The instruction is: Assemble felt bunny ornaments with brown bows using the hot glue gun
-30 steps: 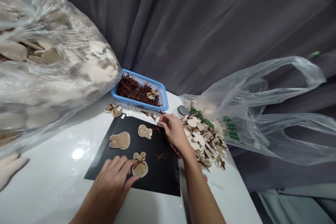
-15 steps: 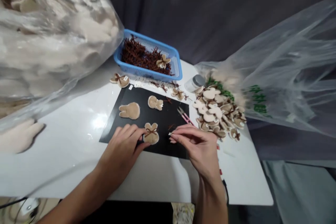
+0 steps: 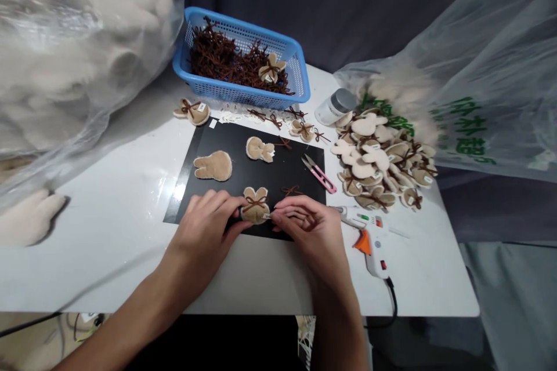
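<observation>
A tan felt bunny head with a brown bow (image 3: pixel 255 205) lies at the near edge of a black mat (image 3: pixel 261 177). My left hand (image 3: pixel 208 231) pinches its left side, fingers closed on it. My right hand (image 3: pixel 307 229) presses in from the right, fingers pinched at the bunny's edge on something small and pale that I cannot make out. Two plain bunny pieces (image 3: pixel 213 166) (image 3: pixel 260 149) lie farther back on the mat, with a loose brown bow (image 3: pixel 291 190) beside my right hand.
Pink thread snips (image 3: pixel 319 173) and a white-orange glue gun (image 3: pixel 368 235) lie right of the mat. A pile of finished bunnies (image 3: pixel 383 156) spills from a clear bag (image 3: pixel 478 98). A blue basket (image 3: pixel 243 61) holds brown bows. A large bag of plush pieces (image 3: pixel 73 52) fills the left.
My right hand came back from the far edge of the mat to the bunny's right side. My left hand stayed on the bunny. The view tilted down, and the glue gun came into view.
</observation>
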`<action>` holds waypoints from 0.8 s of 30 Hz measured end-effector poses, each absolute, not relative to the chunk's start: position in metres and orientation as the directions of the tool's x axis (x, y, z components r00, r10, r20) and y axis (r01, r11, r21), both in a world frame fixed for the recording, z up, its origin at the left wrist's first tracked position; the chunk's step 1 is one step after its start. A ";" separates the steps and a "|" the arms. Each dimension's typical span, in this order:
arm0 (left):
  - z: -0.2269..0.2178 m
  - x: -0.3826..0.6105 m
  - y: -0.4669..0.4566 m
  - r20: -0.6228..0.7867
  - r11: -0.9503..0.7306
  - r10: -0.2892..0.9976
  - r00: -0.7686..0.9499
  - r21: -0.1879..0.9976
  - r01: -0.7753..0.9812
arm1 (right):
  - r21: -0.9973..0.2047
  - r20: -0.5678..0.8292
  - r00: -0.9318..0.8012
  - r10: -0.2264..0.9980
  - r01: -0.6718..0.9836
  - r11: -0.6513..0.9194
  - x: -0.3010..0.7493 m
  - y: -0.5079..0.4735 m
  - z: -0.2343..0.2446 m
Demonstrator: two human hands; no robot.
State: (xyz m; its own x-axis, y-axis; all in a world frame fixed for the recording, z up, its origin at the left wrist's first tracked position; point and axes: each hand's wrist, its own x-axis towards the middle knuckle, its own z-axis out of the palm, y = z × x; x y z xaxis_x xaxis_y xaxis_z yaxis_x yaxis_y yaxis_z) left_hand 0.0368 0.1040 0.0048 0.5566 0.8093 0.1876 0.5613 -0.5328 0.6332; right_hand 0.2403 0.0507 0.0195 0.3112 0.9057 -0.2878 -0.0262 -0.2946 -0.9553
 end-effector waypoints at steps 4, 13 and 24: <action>0.005 0.037 0.103 0.186 -0.533 0.811 0.554 0.625 0.571 | -0.951 -0.300 0.292 0.908 -0.021 -0.308 0.239 0.051 0.021; 0.005 0.037 0.102 0.159 -0.515 0.819 0.551 0.626 0.585 | -0.942 -0.324 0.263 0.909 -0.005 -0.335 0.241 0.055 0.024; 0.004 0.037 0.102 0.151 -0.501 0.825 0.545 0.642 0.581 | -0.944 -0.306 0.284 0.909 0.033 -0.328 0.239 0.057 0.024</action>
State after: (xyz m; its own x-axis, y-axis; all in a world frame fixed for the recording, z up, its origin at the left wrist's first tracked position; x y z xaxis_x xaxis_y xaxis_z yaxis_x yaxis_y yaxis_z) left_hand 0.0373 0.1017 0.0044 0.5447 0.8249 0.1511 0.5806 -0.5009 0.6419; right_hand 0.2392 0.0567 0.0239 0.2845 0.9087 -0.3056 0.0332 -0.3280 -0.9441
